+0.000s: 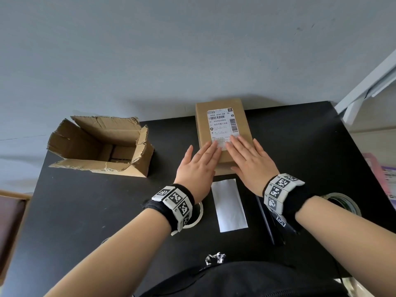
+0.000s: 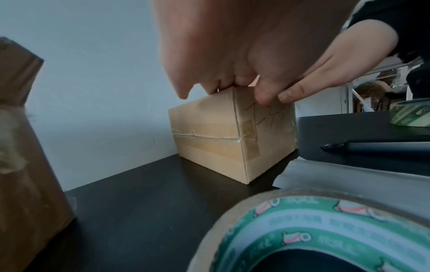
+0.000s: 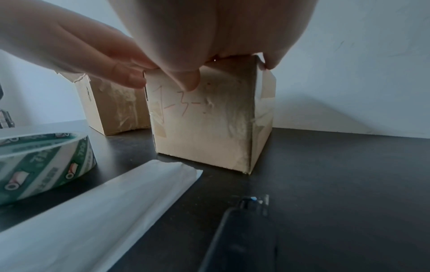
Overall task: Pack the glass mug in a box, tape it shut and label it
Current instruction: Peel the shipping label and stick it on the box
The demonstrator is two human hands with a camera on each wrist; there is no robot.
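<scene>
A closed, taped brown cardboard box (image 1: pixel 218 110) stands at the back of the black table (image 1: pixel 85 211), with a white shipping label (image 1: pixel 221 127) on its top. Both hands lie flat on the near end of the box top, fingers straight and pressing the label's lower edge. My left hand (image 1: pixel 201 161) is on the left side, my right hand (image 1: pixel 248 157) on the right. The wrist views show the box's front face (image 2: pixel 221 139) (image 3: pixel 204 128) with tape strips and red scribbled marks. The glass mug is not visible.
An open, torn cardboard box (image 1: pixel 100 144) sits at the left. A white backing sheet (image 1: pixel 229 205) lies in front of the sealed box. Tape rolls (image 2: pixel 325 230) (image 1: pixel 340 202) lie under the left wrist and at the right. A dark utility knife (image 3: pixel 239 239) lies near the right wrist.
</scene>
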